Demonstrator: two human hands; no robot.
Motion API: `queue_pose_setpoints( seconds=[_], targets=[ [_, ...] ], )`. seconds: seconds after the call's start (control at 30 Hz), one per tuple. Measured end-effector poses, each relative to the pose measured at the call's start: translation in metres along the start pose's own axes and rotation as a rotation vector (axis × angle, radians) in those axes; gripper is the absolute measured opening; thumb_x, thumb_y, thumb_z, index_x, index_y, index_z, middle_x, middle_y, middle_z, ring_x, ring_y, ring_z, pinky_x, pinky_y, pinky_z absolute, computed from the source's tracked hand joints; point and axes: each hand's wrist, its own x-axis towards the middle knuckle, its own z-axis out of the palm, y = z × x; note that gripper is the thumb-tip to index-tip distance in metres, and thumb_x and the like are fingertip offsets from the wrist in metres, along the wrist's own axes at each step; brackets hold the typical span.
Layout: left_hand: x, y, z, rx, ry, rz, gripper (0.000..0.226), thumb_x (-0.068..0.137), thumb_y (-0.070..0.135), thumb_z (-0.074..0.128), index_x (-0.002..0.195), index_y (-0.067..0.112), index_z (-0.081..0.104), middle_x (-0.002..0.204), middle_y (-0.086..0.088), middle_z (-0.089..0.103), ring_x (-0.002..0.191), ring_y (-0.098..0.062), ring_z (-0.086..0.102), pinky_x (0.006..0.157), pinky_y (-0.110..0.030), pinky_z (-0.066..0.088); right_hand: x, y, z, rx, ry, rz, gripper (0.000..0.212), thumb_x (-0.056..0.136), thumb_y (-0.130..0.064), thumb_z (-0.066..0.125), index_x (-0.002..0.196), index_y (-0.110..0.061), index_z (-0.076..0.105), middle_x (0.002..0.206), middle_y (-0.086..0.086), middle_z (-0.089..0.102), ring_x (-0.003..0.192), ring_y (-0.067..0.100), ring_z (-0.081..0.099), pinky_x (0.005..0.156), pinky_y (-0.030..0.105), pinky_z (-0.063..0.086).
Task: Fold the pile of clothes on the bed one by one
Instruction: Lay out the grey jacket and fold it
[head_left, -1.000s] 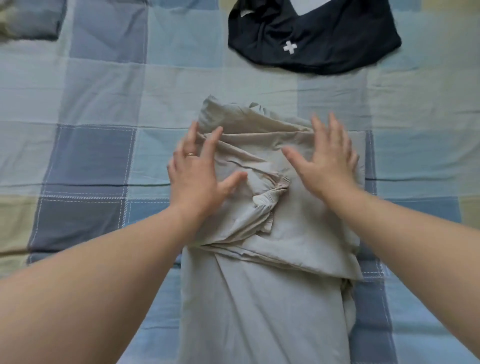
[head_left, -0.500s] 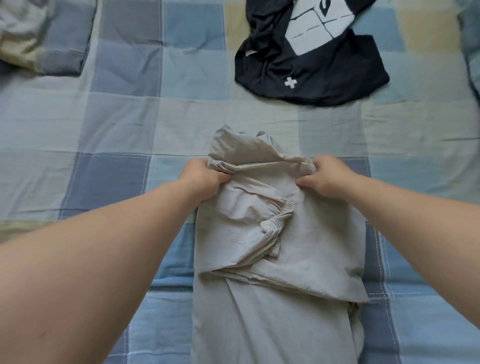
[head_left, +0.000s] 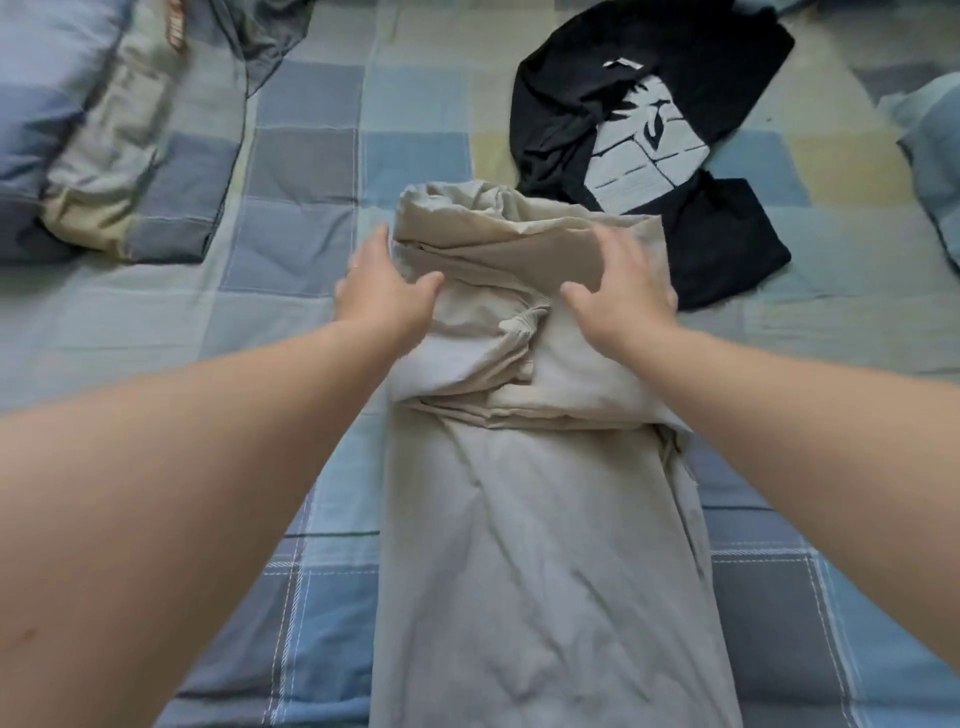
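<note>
Beige trousers (head_left: 545, 545) lie lengthwise on the checked bedsheet (head_left: 306, 244), their far part folded back into a thick bundle (head_left: 498, 244). My left hand (head_left: 387, 291) rests against the bundle's left edge, fingers stretched forward and thumb lying on top. On the right half of the bundle, my right hand (head_left: 623, 291) lies flat with spread fingers. Neither hand pinches the cloth. A crumpled black T-shirt (head_left: 691, 223) with a white print lies just beyond the bundle to the right, its near edge touching it.
A checked pillow (head_left: 104, 156) lies at the far left with a grey garment (head_left: 249, 36) beside it. Another blue pillow (head_left: 935, 156) shows at the right edge.
Half a second ago both hands gripped the fold's far edge. They have since let go and lie open on the bundle, which now sits up against the black T-shirt.
</note>
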Motion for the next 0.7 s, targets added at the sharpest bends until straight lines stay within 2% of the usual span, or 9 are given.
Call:
queue_pose_setpoints(
  seconds=[0.03, 0.1, 0.2, 0.33, 0.5, 0.6, 0.67, 0.7],
  targets=[
    [-0.011, -0.009, 0.007, 0.08, -0.035, 0.026, 0.081, 0.095, 0.048, 0.06, 0.16, 0.029, 0.016, 0.165, -0.004, 0.023, 0.15, -0.03, 0.023, 0.122, -0.045, 0.022, -0.012, 0.005, 0.007, -0.049, -0.062, 0.002, 0.069, 0.098, -0.04, 0.056, 0.157, -0.033, 0.022, 0.167, -0.004, 0.017, 0.153, 0.019, 0.015, 0.12, 0.05, 0.016],
    [-0.038, -0.028, 0.02, 0.178, -0.133, 0.084, 0.081, 0.095, 0.053, 0.056, 0.16, 0.033, 0.014, 0.168, -0.005, 0.014, 0.154, -0.029, 0.013, 0.124, -0.046, 0.016, -0.041, 0.019, 0.019, -0.116, -0.18, 0.031, 0.072, 0.098, -0.045, 0.052, 0.159, -0.036, 0.014, 0.169, -0.006, 0.006, 0.155, 0.021, 0.004, 0.121, 0.051, 0.009],
    [-0.086, -0.05, 0.034, 0.328, -0.264, 0.188, 0.075, 0.097, 0.055, 0.05, 0.16, 0.038, 0.012, 0.17, -0.001, 0.001, 0.155, -0.028, 0.003, 0.123, -0.046, 0.013, -0.086, 0.037, 0.034, -0.226, -0.301, 0.041, 0.069, 0.1, -0.048, 0.047, 0.159, -0.039, 0.012, 0.169, -0.005, 0.0, 0.155, 0.024, -0.001, 0.123, 0.054, 0.007],
    [-0.15, -0.077, 0.049, 0.538, -0.329, 0.375, 0.073, 0.097, 0.051, 0.048, 0.159, 0.039, 0.011, 0.17, -0.001, -0.008, 0.155, -0.029, -0.003, 0.123, -0.05, 0.011, -0.148, 0.052, 0.052, -0.349, -0.403, -0.034, 0.068, 0.1, -0.052, 0.043, 0.158, -0.042, 0.009, 0.169, -0.005, -0.01, 0.155, 0.025, -0.008, 0.123, 0.053, 0.0],
    [-0.251, -0.124, 0.069, 0.574, -0.475, 0.455, 0.066, 0.097, 0.056, 0.038, 0.159, 0.039, 0.018, 0.17, -0.001, 0.001, 0.156, -0.028, 0.0, 0.124, -0.052, 0.004, -0.259, 0.078, 0.075, -0.414, -0.462, -0.095, 0.069, 0.1, -0.054, 0.039, 0.16, -0.039, 0.007, 0.169, -0.001, -0.012, 0.155, 0.026, -0.009, 0.123, 0.051, -0.001],
    [-0.318, -0.16, 0.069, 0.606, -0.554, 0.506, 0.072, 0.09, 0.06, 0.031, 0.157, 0.034, 0.03, 0.168, -0.005, 0.016, 0.154, -0.031, 0.014, 0.121, -0.053, 0.005, -0.334, 0.088, 0.078, -0.447, -0.619, -0.122, 0.074, 0.099, -0.053, 0.043, 0.159, -0.04, 0.001, 0.167, -0.001, -0.022, 0.154, 0.024, -0.015, 0.122, 0.052, -0.005],
    [-0.349, -0.177, 0.063, 0.637, -0.602, 0.575, 0.073, 0.088, 0.06, 0.028, 0.155, 0.033, 0.034, 0.167, -0.005, 0.018, 0.153, -0.033, 0.018, 0.121, -0.056, 0.009, -0.363, 0.092, 0.072, -0.457, -0.696, -0.145, 0.072, 0.098, -0.047, 0.048, 0.159, -0.04, 0.01, 0.167, -0.002, -0.018, 0.155, 0.021, -0.012, 0.122, 0.05, -0.004],
    [-0.357, -0.18, 0.06, 0.633, -0.632, 0.598, 0.073, 0.088, 0.059, 0.026, 0.155, 0.033, 0.036, 0.168, -0.004, 0.017, 0.154, -0.033, 0.017, 0.121, -0.057, 0.009, -0.369, 0.092, 0.068, -0.405, -0.679, -0.154, 0.066, 0.097, -0.041, 0.051, 0.157, -0.038, 0.022, 0.169, -0.002, -0.007, 0.156, 0.02, -0.003, 0.122, 0.049, 0.001]
  ],
)
